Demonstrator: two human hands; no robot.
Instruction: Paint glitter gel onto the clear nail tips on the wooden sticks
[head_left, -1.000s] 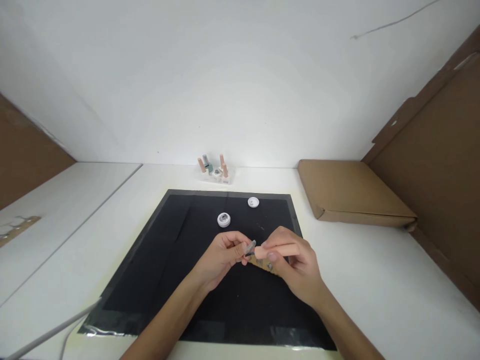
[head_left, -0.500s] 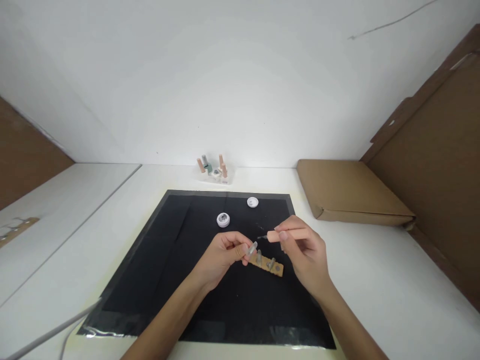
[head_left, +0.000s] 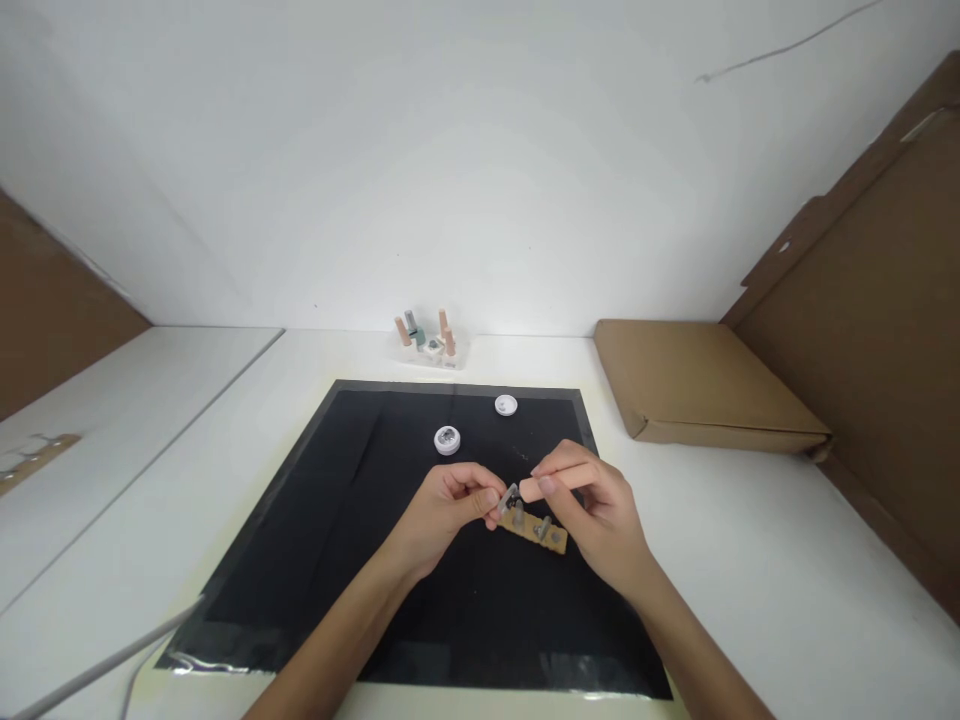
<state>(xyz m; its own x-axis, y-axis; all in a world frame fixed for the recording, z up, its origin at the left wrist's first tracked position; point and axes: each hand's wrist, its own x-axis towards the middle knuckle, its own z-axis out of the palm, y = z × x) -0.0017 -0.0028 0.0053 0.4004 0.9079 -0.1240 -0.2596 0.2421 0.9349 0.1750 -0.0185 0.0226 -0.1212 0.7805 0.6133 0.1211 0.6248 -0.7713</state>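
Between the thumb and fingers of my left hand point(head_left: 450, 510) is a clear false nail point(head_left: 508, 497), tilted up to the right. My right hand point(head_left: 596, 505) pinches a nail polish brush by its peach cap handle point(head_left: 559, 482). The brush's dark tip is at the false nail; whether it touches cannot be made out. Just below, a tan notched nail stand point(head_left: 551, 537) lies on the black mat point(head_left: 405, 560), bearing more false nails point(head_left: 543, 526). My left fingers hide the stand's left end.
An open white jar point(head_left: 447, 440) with silvery contents and its white lid point(head_left: 505, 405) lie on the mat. Behind stands a clear tray point(head_left: 427, 360) of polish bottles. A cardboard box point(head_left: 705, 385) is at right, and another nail stand point(head_left: 37, 462) at far left.
My right hand has moved left and slightly down, bringing the brush tip from beside the false nail up to it. My left hand has stayed nearly still.
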